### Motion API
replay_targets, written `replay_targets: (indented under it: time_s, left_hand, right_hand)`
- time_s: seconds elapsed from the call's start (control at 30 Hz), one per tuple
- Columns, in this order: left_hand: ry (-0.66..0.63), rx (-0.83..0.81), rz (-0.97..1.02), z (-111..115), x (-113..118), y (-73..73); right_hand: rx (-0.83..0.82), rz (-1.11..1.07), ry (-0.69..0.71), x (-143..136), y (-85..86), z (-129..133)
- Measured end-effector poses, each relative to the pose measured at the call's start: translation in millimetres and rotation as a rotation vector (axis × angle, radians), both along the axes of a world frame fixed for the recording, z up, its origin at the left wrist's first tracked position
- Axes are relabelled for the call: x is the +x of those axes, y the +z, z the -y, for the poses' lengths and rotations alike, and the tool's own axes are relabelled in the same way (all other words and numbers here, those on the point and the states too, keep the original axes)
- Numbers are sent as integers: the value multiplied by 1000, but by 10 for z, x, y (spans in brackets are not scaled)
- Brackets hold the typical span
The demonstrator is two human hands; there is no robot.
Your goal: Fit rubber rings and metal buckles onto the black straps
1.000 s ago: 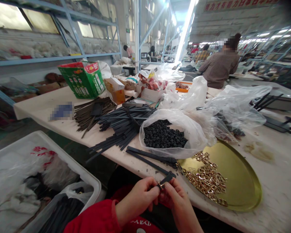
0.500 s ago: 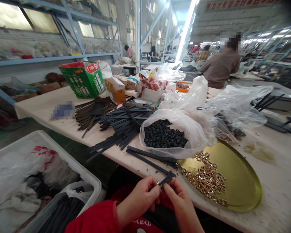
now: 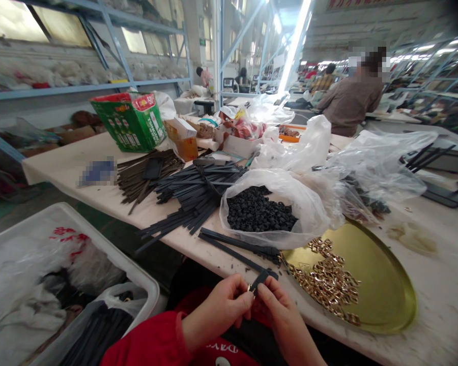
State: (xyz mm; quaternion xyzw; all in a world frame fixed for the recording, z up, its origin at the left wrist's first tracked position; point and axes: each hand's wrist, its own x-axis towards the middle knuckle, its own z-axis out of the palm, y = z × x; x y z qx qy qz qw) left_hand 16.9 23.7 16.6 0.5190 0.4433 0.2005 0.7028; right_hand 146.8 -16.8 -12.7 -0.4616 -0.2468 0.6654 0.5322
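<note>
Near the table's front edge, both my hands are closed around one small piece of work. My left hand (image 3: 229,302) pinches a small gold buckle (image 3: 251,288) between thumb and fingertips. With its thumb on top, my right hand (image 3: 280,305) grips a black strap (image 3: 260,277) that meets the buckle. The fingers hide how the strap passes through it. More black straps (image 3: 238,246) lie on the table just beyond. Right of my hands, a gold tray (image 3: 381,284) bears a heap of gold buckles (image 3: 334,277).
An open plastic bag (image 3: 309,213) of small black loops (image 3: 257,211) stands behind the tray. Bundles of dark straps (image 3: 198,188) lie to its left, near a green box (image 3: 127,122). A white bin (image 3: 148,284) is at lower left. A person (image 3: 351,96) sits farther back.
My hands stay almost in place, still on the strap and buckle. The strap has turned slightly, and the gold buckle shows more clearly. The view has shifted a little.
</note>
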Motion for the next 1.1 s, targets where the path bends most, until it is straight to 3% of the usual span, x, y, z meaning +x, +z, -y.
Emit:
replay_targets:
  time_s: [0.07, 0.2, 0.4, 0.53, 0.67, 0.77, 0.93, 1.03, 1.1]
  left_hand:
    - [3, -6, -4, -26, -5, 5]
    - [-30, -2, 4, -60, -18, 11]
    - [6, 95, -152, -39, -31, -65]
    - [-8, 246, -226, -23, -57, -80]
    - [-56, 385, -327, -24, -86, 23]
    - [-144, 388, -362, -70, -101, 82]
    - [-112, 346, -310, -217, -84, 13]
    - [-133, 386, -231, -312, -64, -29]
    - [-171, 370, -210, -379, -55, -44]
  right_hand:
    - [51, 90, -41, -10, 11, -10]
    - [269, 466, -116, 0, 27, -25]
    - [394, 707, -83, 55, -41, -28]
    - [512, 858, -1, 96, -60, 13]
    - [435, 808, 47, 148, -55, 2]
    - [342, 723, 118, 187, -32, -49]
    - [374, 806, 280, 243, 93, -154]
    - [395, 889, 402, 370, 208, -360]
    - [407, 1025, 404, 552, 269, -629]
